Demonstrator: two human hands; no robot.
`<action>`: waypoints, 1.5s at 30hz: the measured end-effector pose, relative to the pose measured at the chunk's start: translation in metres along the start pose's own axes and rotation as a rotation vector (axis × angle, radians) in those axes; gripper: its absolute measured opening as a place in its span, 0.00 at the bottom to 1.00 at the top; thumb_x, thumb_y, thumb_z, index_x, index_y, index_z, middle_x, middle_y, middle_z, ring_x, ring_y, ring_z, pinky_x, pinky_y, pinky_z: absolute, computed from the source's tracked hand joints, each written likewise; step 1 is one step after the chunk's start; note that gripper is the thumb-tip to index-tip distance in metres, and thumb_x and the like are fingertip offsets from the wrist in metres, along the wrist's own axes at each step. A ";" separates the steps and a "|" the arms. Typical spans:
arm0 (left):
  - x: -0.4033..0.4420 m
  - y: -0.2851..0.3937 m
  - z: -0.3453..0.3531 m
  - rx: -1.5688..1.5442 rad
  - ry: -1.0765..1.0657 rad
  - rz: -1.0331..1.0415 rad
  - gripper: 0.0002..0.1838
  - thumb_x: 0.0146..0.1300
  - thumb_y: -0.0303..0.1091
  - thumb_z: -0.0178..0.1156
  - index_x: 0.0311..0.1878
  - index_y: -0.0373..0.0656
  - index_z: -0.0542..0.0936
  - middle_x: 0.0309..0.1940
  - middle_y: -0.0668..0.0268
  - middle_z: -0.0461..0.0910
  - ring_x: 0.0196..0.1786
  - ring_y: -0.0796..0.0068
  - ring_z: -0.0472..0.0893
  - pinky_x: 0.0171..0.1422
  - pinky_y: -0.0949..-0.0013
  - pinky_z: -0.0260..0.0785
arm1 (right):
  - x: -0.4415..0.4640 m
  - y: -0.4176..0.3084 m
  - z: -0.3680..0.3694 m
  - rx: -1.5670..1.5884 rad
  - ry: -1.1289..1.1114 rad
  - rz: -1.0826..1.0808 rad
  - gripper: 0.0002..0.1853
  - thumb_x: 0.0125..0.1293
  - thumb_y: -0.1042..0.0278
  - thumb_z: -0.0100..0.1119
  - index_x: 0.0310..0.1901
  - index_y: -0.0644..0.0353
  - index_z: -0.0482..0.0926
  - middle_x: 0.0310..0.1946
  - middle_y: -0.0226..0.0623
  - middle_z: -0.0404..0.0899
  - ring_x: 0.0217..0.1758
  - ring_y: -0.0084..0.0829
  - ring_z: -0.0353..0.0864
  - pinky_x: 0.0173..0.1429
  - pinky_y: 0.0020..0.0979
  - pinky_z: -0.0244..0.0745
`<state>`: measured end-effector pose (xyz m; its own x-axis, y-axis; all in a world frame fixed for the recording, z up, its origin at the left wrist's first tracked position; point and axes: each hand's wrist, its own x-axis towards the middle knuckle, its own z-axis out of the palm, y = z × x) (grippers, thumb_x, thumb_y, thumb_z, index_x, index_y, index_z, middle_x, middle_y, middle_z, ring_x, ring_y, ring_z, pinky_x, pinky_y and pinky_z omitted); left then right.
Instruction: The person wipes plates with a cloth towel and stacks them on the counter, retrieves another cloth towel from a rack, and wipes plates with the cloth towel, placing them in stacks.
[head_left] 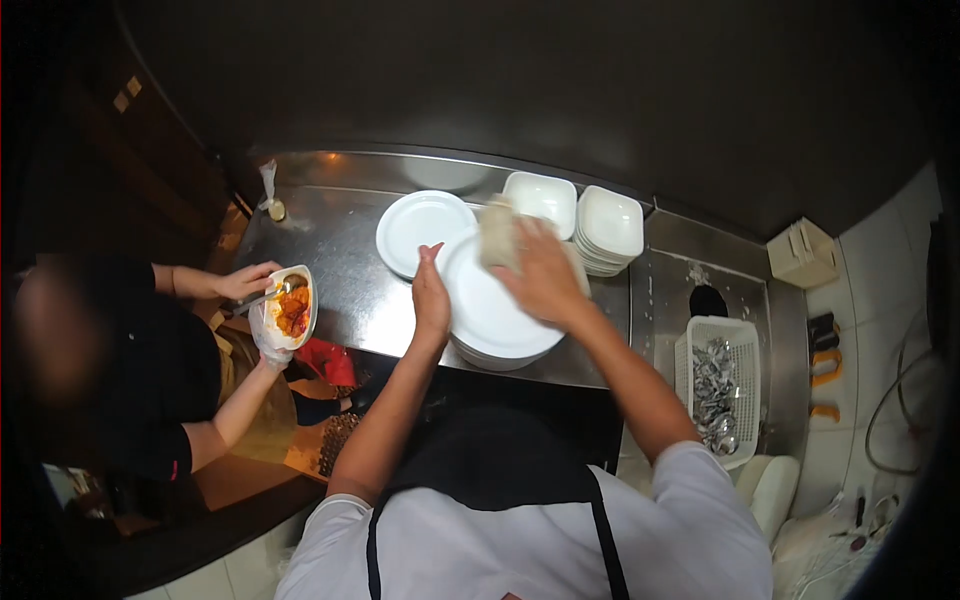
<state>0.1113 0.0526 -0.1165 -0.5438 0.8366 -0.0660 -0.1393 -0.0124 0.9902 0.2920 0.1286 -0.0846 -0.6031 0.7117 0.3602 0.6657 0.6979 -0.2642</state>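
Note:
A white round plate (497, 305) lies over a stack of plates near the front edge of the steel counter. My left hand (431, 300) is at the plate's left rim, its fingers straight and pointing away from me. In my right hand (543, 270) is a beige cloth (497, 236), pressed on the plate's upper right part. Another pile of round plates (425, 230) stands just behind my left hand. Behind the cloth are square white bowls (541, 198), with a taller stack of square bowls (611, 222) to their right.
At the left a person in black (130, 360) holds a white dish of orange food (291, 305) with a spoon. A white basket of cutlery (716, 390) sits in the sink area at right. A beige container (801, 253) stands at the far right.

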 end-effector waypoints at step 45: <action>-0.069 0.087 -0.094 0.045 0.016 0.308 0.13 0.65 0.36 0.71 0.44 0.34 0.86 0.35 0.63 0.88 0.34 0.78 0.85 0.40 0.72 0.77 | -0.087 -0.067 -0.031 1.934 -0.648 0.797 0.32 0.76 0.47 0.43 0.71 0.64 0.66 0.66 0.46 0.75 0.66 0.38 0.77 0.70 0.40 0.73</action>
<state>0.0591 -0.0576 -0.0377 -0.5675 0.7888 0.2363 0.0701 -0.2397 0.9683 0.3133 0.0171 -0.0710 -0.8001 0.4433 -0.4042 -0.1076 -0.7689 -0.6302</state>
